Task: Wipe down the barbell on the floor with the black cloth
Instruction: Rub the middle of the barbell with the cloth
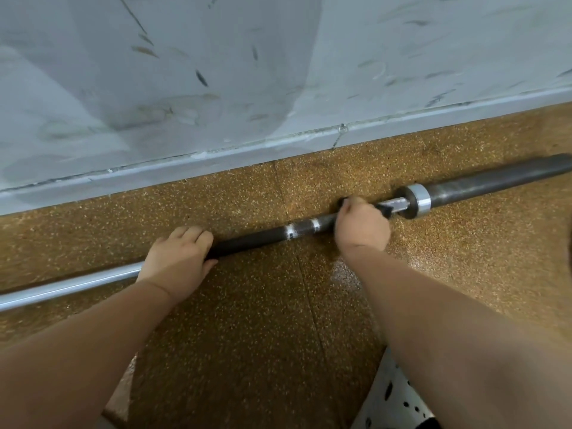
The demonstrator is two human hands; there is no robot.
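My right hand clamps the black cloth around the barbell lying lengthwise along the floor, just inside its collar, while my left hand grips the shaft farther left.

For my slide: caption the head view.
Left hand steadies the barbell; right hand wipes with black cloth.

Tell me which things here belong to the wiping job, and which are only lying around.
For the job:
barbell
black cloth, in the right hand
left hand, gripping the bar

Not part of it:
spotted fabric at the bottom edge
wall
floor
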